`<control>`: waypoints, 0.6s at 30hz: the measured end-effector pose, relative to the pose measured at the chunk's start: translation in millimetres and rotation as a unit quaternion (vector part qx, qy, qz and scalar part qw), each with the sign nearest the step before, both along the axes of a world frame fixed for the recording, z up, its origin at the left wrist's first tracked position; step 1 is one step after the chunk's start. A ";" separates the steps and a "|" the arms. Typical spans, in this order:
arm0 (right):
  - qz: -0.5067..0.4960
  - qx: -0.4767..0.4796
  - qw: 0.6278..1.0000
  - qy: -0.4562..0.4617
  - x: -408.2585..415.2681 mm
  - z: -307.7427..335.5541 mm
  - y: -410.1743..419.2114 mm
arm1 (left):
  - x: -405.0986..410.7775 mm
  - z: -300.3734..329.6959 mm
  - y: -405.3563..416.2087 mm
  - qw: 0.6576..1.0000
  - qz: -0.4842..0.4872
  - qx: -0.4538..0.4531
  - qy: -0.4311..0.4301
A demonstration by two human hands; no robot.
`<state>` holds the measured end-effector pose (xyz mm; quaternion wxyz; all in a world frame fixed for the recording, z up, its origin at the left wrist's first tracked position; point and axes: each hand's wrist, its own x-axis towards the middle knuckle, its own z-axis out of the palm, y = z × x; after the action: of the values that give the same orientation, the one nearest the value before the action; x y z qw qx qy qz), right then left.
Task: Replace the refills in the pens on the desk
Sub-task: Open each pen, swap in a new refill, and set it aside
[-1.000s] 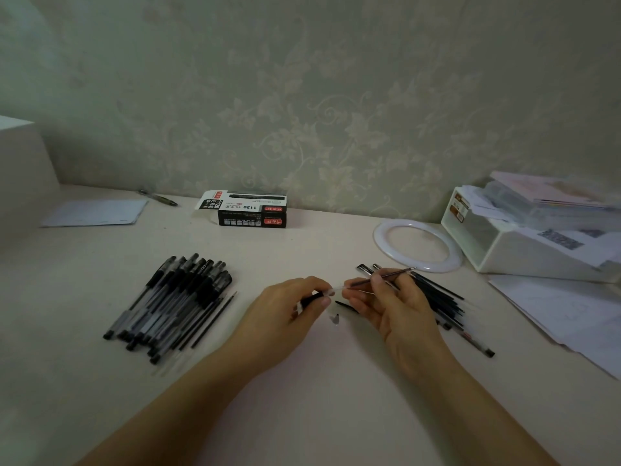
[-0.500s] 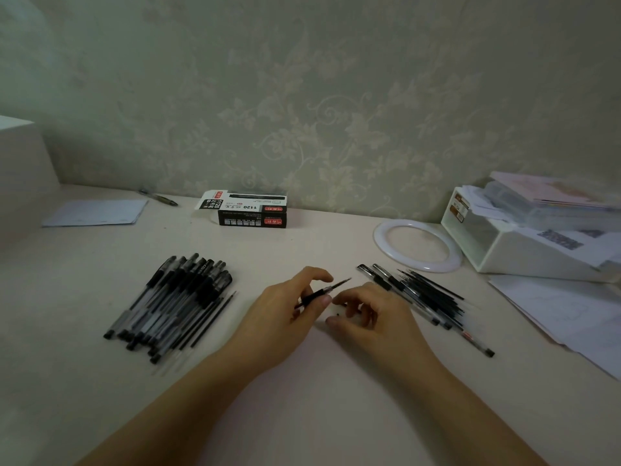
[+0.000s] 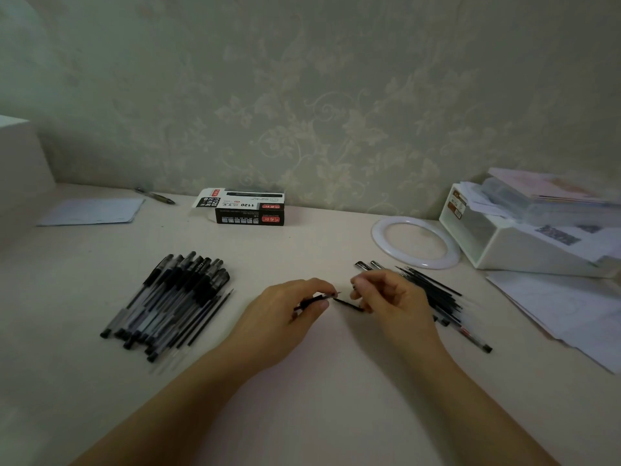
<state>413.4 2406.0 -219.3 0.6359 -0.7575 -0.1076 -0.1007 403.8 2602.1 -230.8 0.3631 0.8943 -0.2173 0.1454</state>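
Right hand [image 3: 389, 301] has lifted, pinching a dark piece [image 3: 349, 304]; left hand [image 3: 289, 311] pinches the pen [image 3: 311, 301].

A home study corner or small home office is suggested. Floral embossed wallpaper [image 3: 336, 112] is seen across the upper frame, w/ a pale tabletop [image 3: 319, 398] pushed against it. Stationery is spread about: a pen pile [image 3: 168, 297] at mid-left, a pen box [image 3: 250, 210] at centre back, a paper sheet [image 3: 94, 210] upper left. A white ring light [image 3: 415, 242] and a white organiser [image 3: 517, 240] stacked w/ papers are seen at right.
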 end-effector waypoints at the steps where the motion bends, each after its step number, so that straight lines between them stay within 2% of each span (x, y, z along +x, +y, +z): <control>1: 0.013 0.003 1.000 0.001 -0.5 -0.1 0.8 | -0.4 0.0 -0.4 1.000 -0.006 0.002 -0.001; 5: 0.058 0.003 0.998 0.008 -2.4 -3.9 5.1 | -1.0 0.3 -1.0 1.000 -0.027 0.003 0.008; 18: 0.098 -0.012 0.995 0.018 -1.8 -5.8 4.4 | -1.8 1.6 -0.5 0.999 -0.033 -0.002 -0.006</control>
<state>411.6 2410.4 -225.1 0.6358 -0.7524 -0.1709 -0.0232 402.0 2601.6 -229.3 0.3686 0.8850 -0.2484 0.1388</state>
